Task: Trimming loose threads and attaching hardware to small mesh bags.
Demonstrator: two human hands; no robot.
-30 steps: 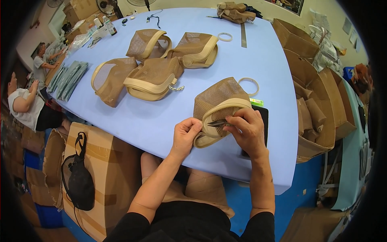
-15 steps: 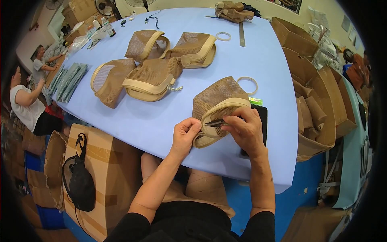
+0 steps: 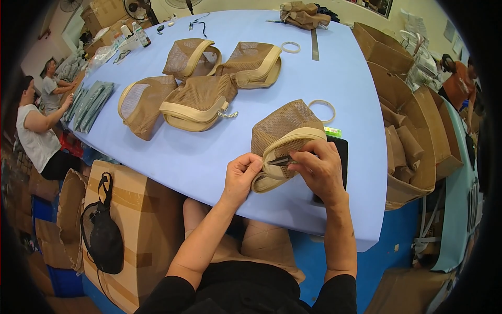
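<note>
A brown mesh pouch [image 3: 285, 118] with tan binding stands at the table's near edge, its zip mouth open toward me. My left hand [image 3: 241, 177] pinches the pouch's rim at its left side between thumb and fingers. Across the mouth, my right hand [image 3: 320, 168] grips a small pointed metal tool, seemingly thread snips [image 3: 281, 161]. The tip points left into the opening, close to my left fingertips. Most of its handle is hidden in my right fingers. Just beyond the pouch lies a roll of tan tape [image 3: 321, 111]. A dark flat object [image 3: 340, 157] is partly behind my right hand.
Several similar mesh pouches [image 3: 196, 102] sit left of centre on the blue table [image 3: 209, 167]. A metal ruler [image 3: 315, 46] and a bundle of brown mesh [image 3: 305, 15] lie at the far side. Cardboard boxes [image 3: 410, 186] flank the right edge. Two people work at the far left.
Both hands keep their hold on the pouch and the tool, with barely any shift. At the left a co-worker's arm has moved, and at the right a person in orange has come further into view.
</note>
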